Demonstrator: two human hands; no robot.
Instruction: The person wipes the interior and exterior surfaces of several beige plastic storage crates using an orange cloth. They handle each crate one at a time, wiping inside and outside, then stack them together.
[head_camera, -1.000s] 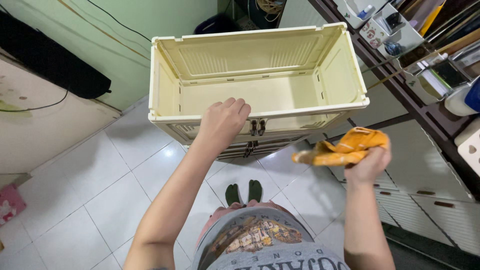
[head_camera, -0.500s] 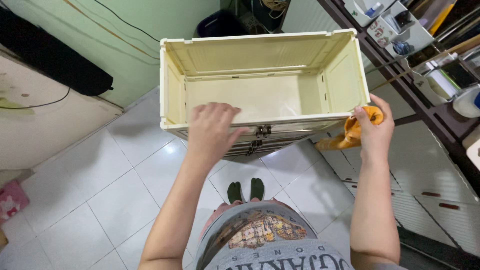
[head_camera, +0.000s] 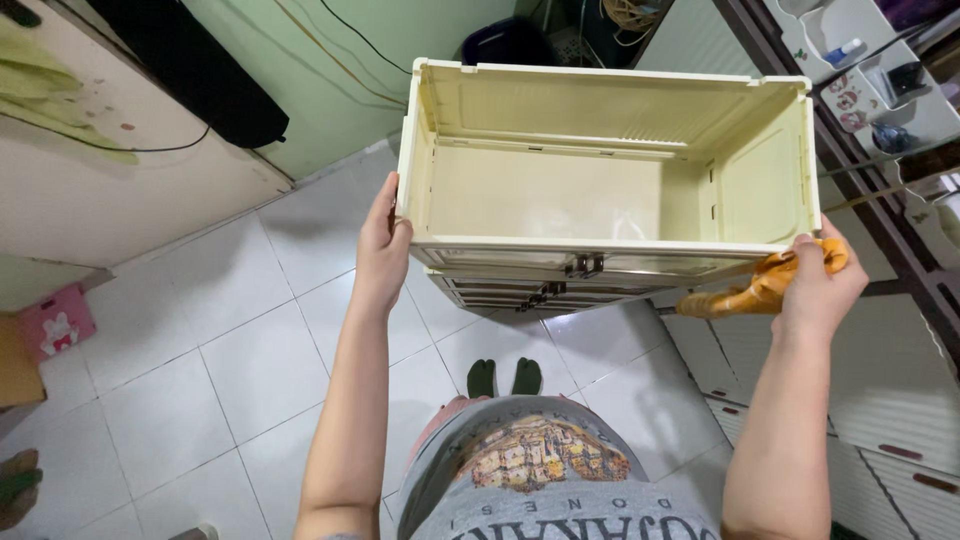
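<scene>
The left hand (head_camera: 380, 250) clamps the left end wall of the cream plastic crate (head_camera: 600, 190), which sits atop a matching stack over the white tiled floor (head_camera: 200, 370). The right hand (head_camera: 820, 285) presses the right end, fingers closed on an orange cloth (head_camera: 760, 290). The empty crate looks light and stiff, best held by its ends; it opens upward, long axis left to right.

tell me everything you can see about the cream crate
The cream crate is a rectangular open-topped box that looks like moulded plastic, with ribbed inner walls, a bare inside and dark latches on its near face. It sits level on a matching stacked unit, above a white tiled floor. The left hand grips its left end; the right hand, holding an orange cloth, presses against its right near corner.
</scene>
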